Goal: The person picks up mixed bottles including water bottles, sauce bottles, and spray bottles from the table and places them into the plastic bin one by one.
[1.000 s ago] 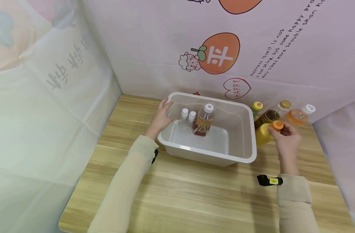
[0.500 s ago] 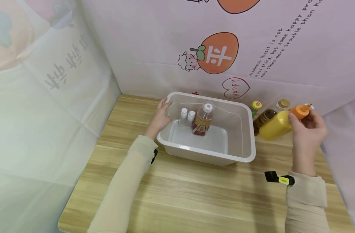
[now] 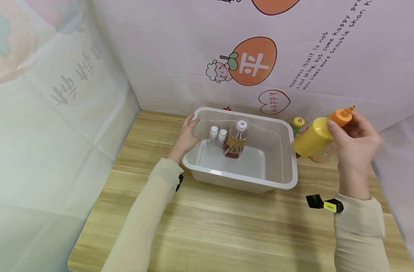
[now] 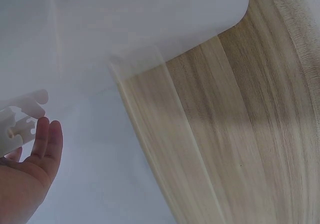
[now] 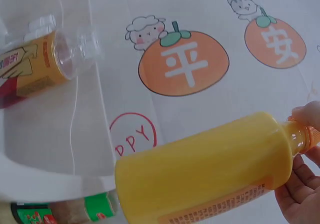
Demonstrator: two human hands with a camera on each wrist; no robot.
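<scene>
My right hand pinches the orange nozzle cap of a yellow squeeze bottle. The bottle is tilted, with its base toward the right end of a light grey plastic bin. In the right wrist view, the yellow bottle lies across the lower part, a label on its underside. At the bin's left rim, my left hand grips the edge; two of its fingers show against the outer wall. Inside the bin stand two small white-capped bottles and a larger bottle with an orange-red label.
Behind the bin's right end, a yellow-capped bottle stands near the wall. Another bottle is mostly hidden behind the yellow one. The wooden table reaches toward the front; printed cloth hangs at the back.
My right hand lifted the yellow squeeze bottle, first swinging right and tilting it, then bringing it back slightly left toward the bin. My left hand stays at the rim.
</scene>
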